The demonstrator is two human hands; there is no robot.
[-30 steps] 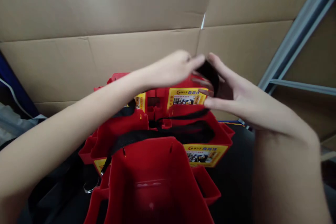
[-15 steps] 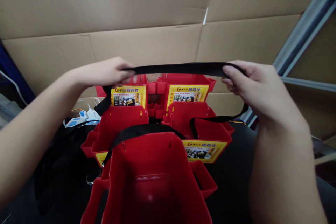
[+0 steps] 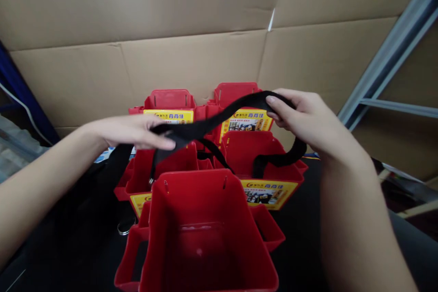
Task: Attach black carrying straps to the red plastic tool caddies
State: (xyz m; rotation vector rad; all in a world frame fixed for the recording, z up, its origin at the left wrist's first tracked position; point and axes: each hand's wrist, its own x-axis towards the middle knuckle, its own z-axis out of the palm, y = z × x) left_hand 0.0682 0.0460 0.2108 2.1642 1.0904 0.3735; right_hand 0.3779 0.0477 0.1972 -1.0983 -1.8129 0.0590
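A black webbing strap (image 3: pixel 219 121) hangs in a loose curve between my two hands, above several red plastic baskets. My left hand (image 3: pixel 137 131) grips one part of it, thumb laid along the band. At the right, my right hand (image 3: pixel 297 112) pinches the strap between thumb and fingers. From there the strap loops down into a red basket (image 3: pixel 251 146) in the middle row. Another length crosses behind the nearest red basket (image 3: pixel 208 219), whose inside shows no contents. Side pockets (image 3: pixel 268 228) stick out from it.
Further red baskets (image 3: pixel 171 99) with yellow printed labels stand behind, against a cardboard wall (image 3: pixel 191 66). Metal rings (image 3: pixel 126 228) lie on the black surface (image 3: pixel 301 237) at left. A metal frame (image 3: pixel 386 54) rises at right.
The strap has gone from stretched straight to slack. My left hand has come lower and my right hand slightly inward. The strap section over the nearest basket's back edge has moved off it.
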